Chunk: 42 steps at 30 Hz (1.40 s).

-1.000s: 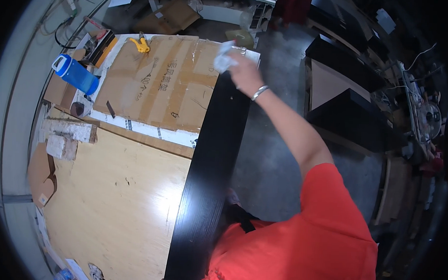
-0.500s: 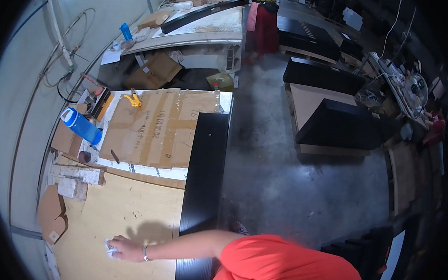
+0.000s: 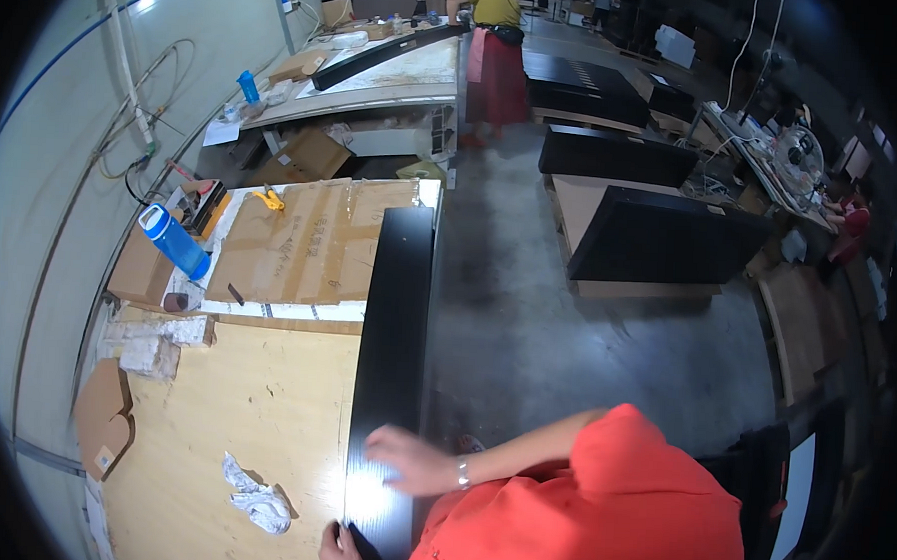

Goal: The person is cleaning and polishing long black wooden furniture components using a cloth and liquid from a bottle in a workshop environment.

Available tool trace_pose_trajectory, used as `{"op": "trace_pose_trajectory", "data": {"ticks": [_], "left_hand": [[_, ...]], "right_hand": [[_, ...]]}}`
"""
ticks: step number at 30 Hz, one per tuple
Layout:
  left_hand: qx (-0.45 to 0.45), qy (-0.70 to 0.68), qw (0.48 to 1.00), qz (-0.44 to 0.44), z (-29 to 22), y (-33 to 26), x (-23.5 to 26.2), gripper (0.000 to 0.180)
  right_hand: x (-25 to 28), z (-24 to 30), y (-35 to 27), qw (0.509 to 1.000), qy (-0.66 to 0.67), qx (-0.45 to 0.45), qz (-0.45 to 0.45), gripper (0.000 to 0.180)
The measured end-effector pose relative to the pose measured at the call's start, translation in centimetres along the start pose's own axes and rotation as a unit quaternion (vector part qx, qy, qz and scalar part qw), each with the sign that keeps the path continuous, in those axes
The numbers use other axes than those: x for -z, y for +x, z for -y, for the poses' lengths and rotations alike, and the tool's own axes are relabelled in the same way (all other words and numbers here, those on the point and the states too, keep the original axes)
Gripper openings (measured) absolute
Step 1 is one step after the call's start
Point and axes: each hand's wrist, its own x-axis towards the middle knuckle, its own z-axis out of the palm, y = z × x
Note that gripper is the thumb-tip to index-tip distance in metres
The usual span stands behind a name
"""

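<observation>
A long black panel lies lengthwise along the right edge of the pale wooden bench top. My right hand, with a metal band at the wrist, is over the panel's near part. It is slightly blurred, its fingers reach out leftward, and nothing shows in them. At the bottom edge my left hand grips the panel's left edge, thumb and fingers apart around it; part of this hand is cut off. A crumpled white rag rests on the bench, left of both hands.
Flattened cardboard covers the bench's far section, with a yellow clamp on it and a blue bottle beside it. White blocks sit at left. Black panels stand on a pallet at right. Another person works farther off.
My right hand has let go of the white rag and swung right over the black panel. My left hand has come into view at its edge. The view has shifted.
</observation>
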Motion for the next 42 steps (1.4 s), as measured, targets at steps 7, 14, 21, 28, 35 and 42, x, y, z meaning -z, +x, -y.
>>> {"op": "trace_pose_trajectory", "data": {"ticks": [7, 14, 21, 28, 35, 42], "left_hand": [[-0.068, 0.006, 0.993, 0.093, -2.4, 6.1, -3.2, 0.036], [-0.104, 0.022, 0.99, 0.088, -4.6, 5.5, -4.6, 0.035], [-0.08, 0.059, 0.99, 0.101, -1.0, 5.1, -3.0, 0.043], [-0.084, 0.129, 0.967, 0.201, -1.8, 7.1, -3.7, 0.043], [-0.001, 0.196, 0.95, 0.245, -9.5, 3.5, -1.3, 0.072], [-0.154, 0.222, 0.92, 0.284, -0.7, 7.7, -2.8, 0.073]], "right_hand": [[1.2, -4.4, -7.1, 0.88, 0.176, -0.424, -0.12, 0.06], [-1.0, -4.3, -6.2, 0.764, 0.419, -0.491, -0.019, 0.084], [-3.2, -3.5, -4.1, 0.758, 0.441, -0.481, -0.011, 0.094], [-1.1, -3.4, -4.4, 0.725, 0.479, -0.493, -0.038, 0.082], [-5.1, -8.5, -3.9, 0.716, 0.501, -0.486, -0.024, 0.039], [-5.0, -8.3, -3.9, 0.742, 0.444, -0.502, -0.013, 0.024]]}}
